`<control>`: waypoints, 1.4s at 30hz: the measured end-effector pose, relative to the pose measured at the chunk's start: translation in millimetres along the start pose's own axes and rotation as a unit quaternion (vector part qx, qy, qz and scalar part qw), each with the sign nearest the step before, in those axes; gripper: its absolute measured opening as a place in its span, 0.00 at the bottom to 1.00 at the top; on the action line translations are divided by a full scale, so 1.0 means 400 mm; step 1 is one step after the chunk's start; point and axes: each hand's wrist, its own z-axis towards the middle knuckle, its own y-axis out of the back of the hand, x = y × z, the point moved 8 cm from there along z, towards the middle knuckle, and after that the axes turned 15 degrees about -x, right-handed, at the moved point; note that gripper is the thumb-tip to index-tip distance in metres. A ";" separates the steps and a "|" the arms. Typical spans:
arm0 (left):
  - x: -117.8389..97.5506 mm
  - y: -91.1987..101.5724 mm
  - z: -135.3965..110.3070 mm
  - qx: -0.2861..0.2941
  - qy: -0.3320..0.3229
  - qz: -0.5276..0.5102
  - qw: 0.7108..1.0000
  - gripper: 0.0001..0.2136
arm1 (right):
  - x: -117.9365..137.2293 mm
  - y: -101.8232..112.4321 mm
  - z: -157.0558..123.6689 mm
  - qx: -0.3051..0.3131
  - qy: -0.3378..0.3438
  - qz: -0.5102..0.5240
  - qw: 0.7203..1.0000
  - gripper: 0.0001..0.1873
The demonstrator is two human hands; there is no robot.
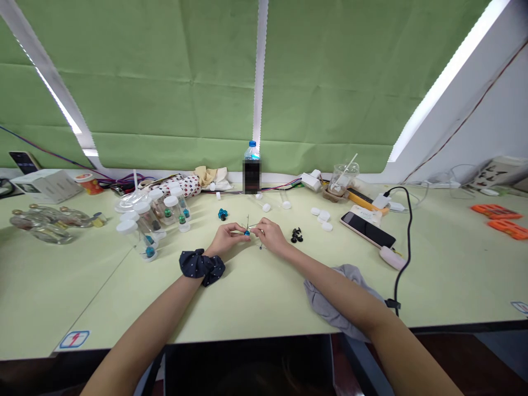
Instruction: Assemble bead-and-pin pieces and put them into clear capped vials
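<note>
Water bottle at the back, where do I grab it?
Probably round the middle of the water bottle, reaching from the front. It stands upright close to the green blind, so the back is blocked, and the blue cap is small.

Cluttered pale green table (256, 297).
Left of the bottle (251, 168): vials (144, 220), box (45, 184). In front of it: beads (223, 213), caps (322, 214). To its right: cup (344, 175), phone (367, 229), cloth (322, 308).
</note>
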 end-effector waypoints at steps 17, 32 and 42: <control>-0.001 0.005 -0.002 -0.012 0.010 -0.009 1.000 0.16 | 0.025 0.015 0.011 -0.030 0.016 0.076 0.997 0.06; -0.003 -0.005 -0.005 0.003 0.013 -0.022 1.000 0.17 | 0.019 0.008 -0.001 0.007 0.011 -0.072 0.997 0.10; -0.001 -0.008 -0.005 0.007 0.009 -0.015 1.000 0.15 | 0.018 0.008 0.003 -0.009 0.014 -0.017 1.000 0.11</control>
